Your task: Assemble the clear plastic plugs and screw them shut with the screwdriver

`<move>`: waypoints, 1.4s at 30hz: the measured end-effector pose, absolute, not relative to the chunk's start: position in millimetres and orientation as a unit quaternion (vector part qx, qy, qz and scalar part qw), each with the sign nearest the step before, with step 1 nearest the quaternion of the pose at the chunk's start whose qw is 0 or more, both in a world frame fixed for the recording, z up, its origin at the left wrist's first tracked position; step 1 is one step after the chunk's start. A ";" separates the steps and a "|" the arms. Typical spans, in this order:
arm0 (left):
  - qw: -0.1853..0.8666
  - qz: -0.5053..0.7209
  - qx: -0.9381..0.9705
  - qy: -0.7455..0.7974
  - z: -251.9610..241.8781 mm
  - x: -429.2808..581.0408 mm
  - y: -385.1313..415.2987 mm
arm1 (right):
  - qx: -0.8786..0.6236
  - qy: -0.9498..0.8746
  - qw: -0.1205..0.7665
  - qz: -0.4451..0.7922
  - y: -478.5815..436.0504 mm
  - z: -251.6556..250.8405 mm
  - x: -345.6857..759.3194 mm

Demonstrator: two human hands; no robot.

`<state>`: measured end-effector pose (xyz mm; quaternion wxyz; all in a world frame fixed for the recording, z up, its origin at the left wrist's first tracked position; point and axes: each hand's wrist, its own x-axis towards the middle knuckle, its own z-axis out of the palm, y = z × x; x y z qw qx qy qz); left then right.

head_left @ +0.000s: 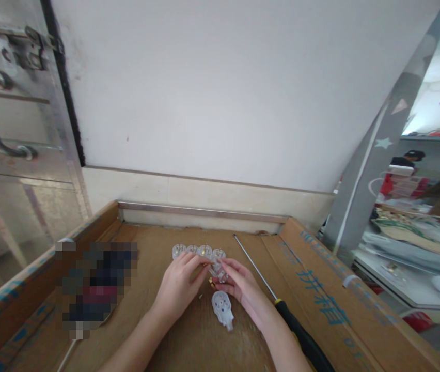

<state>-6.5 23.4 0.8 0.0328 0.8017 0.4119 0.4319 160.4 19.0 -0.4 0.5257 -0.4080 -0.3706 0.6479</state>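
Note:
My left hand (181, 279) pinches a small copper-coloured metal piece (206, 264) between thumb and fingers. My right hand (243, 287) is closed at the edge of a clear plastic housing (220, 271), with the thumb against it. A few brass-coloured metal bits (212, 282) show by its lower fingers; whether they are gripped is hard to see. Beyond both hands, several round clear plastic housings (179, 251) with metal inside stand in a row, partly hidden by my left fingers. Nearer to me lies a whitish plastic plug-shaped shell (222, 309), touched by neither hand.
To the right, a long screwdriver (297, 330) with a black and yellow handle lies under my right forearm. A blurred-out dark object (99, 284) with a cable lies left. Raised cardboard sides (320, 279) border the worktop (154, 240). A person (406, 160) is far right.

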 end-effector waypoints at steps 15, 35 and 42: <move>-0.042 0.390 0.841 0.372 3.7 -5.5 19.8 | -0.403 -0.362 0.500 0.675 14.6 2.8 161.9; 0.029 0.424 0.823 0.377 4.7 -3.5 16.5 | -0.356 -0.299 0.501 0.730 13.9 3.2 166.3; 0.050 0.330 0.839 0.430 1.2 -7.8 20.2 | -0.349 -0.214 0.596 0.691 22.0 5.4 177.2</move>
